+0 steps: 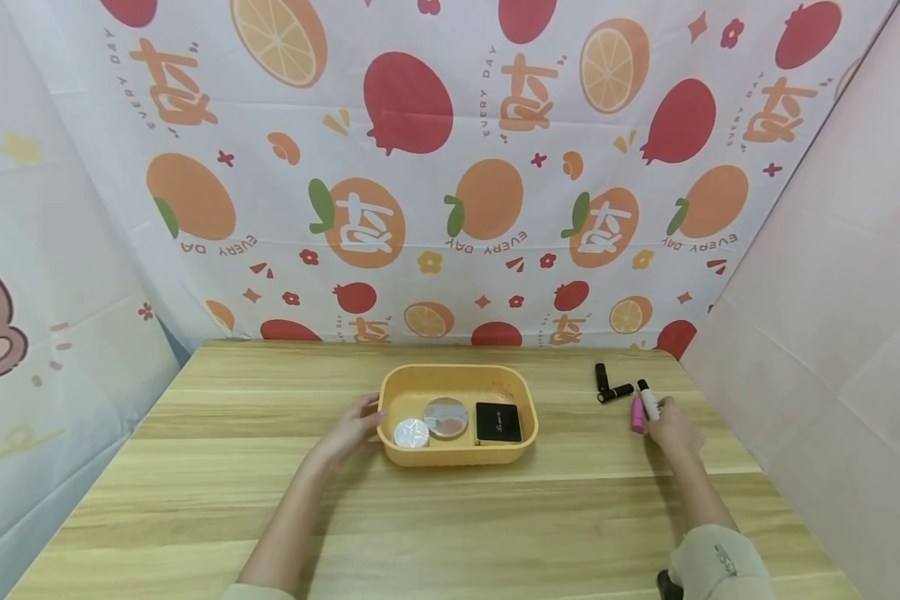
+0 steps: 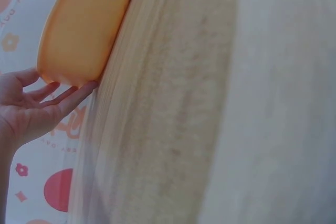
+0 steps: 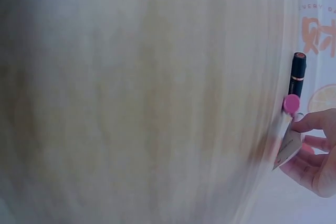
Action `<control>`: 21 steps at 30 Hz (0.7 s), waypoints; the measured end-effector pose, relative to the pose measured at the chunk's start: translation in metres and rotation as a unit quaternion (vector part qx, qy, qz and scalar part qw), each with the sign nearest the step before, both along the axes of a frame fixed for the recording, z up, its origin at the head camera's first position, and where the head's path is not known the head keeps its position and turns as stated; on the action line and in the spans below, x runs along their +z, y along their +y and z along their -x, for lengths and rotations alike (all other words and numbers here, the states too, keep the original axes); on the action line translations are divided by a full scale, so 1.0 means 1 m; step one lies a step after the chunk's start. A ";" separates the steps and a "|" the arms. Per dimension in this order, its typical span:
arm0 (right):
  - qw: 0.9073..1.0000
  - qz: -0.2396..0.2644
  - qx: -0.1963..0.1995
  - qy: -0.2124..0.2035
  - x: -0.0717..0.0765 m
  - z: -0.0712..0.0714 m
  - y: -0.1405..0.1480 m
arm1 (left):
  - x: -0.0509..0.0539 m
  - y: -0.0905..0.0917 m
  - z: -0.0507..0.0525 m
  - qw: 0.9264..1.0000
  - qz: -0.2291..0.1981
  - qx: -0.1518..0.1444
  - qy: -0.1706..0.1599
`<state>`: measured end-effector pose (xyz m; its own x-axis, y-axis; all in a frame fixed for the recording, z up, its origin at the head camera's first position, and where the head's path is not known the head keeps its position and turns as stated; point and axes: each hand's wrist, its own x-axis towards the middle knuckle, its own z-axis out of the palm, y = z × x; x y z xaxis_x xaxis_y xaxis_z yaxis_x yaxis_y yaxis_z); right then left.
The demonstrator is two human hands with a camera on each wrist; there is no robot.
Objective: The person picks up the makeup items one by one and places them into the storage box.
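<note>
My left hand (image 1: 348, 432) touches the left end of the yellow tray (image 1: 457, 457); in the left wrist view the fingers of that hand (image 2: 39, 103) lie extended against the tray's end (image 2: 84, 30). Inside the tray are a white round case (image 1: 411, 433), a clear round case (image 1: 446, 417) and a black square case (image 1: 498, 422). At the right, my right hand (image 1: 677, 429) pinches a white tube with a black end (image 1: 648, 402). Seen from the right wrist, thumb and fingers (image 3: 315, 150) hold the white tube (image 3: 290, 148). A pink tube (image 1: 637, 414) is just left of it.
Two black tubes (image 1: 602, 377) (image 1: 616, 392) lie close together behind the pink one, on the wooden table (image 1: 450, 525). A fruit-patterned cloth (image 1: 450, 275) hangs at the table's back edge, with pale cloths on both sides.
</note>
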<state>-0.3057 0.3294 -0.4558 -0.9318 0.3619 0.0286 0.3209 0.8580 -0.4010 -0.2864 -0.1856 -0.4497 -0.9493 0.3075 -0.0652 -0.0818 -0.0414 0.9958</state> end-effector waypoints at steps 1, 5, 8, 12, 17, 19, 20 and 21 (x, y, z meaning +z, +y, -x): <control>1.000 -0.001 0.001 0.004 0.001 0.000 -0.001 | 0.000 0.000 0.000 1.000 0.001 0.000 0.000; 1.000 -0.004 0.003 0.026 0.006 -0.001 -0.005 | -0.001 0.000 0.000 1.000 0.003 0.002 -0.001; 0.999 -0.008 0.006 0.038 0.012 -0.003 -0.010 | -0.001 0.001 0.001 1.000 0.003 0.007 -0.001; 0.999 -0.016 0.014 0.038 0.019 -0.004 -0.016 | -0.001 0.001 0.001 1.000 0.001 0.011 0.000; 0.999 -0.016 0.029 0.042 0.026 -0.005 -0.024 | -0.002 0.002 0.001 1.000 -0.002 0.009 0.001; 0.998 -0.012 0.036 0.048 0.028 -0.006 -0.028 | -0.002 0.002 0.001 1.000 -0.002 0.006 0.002; 0.998 -0.013 0.041 0.053 0.030 -0.007 -0.029 | -0.002 0.003 0.001 1.000 -0.002 0.008 0.001; 0.997 -0.015 0.043 0.057 0.030 -0.007 -0.031 | -0.003 0.003 0.001 1.000 -0.002 0.009 0.001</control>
<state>-0.2988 0.2985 -0.4253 -0.9494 0.2781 0.1461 0.1993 0.8927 -0.4041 -0.2877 -0.1829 -0.4524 -0.9547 0.2907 -0.0627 -0.0798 -0.0473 0.9957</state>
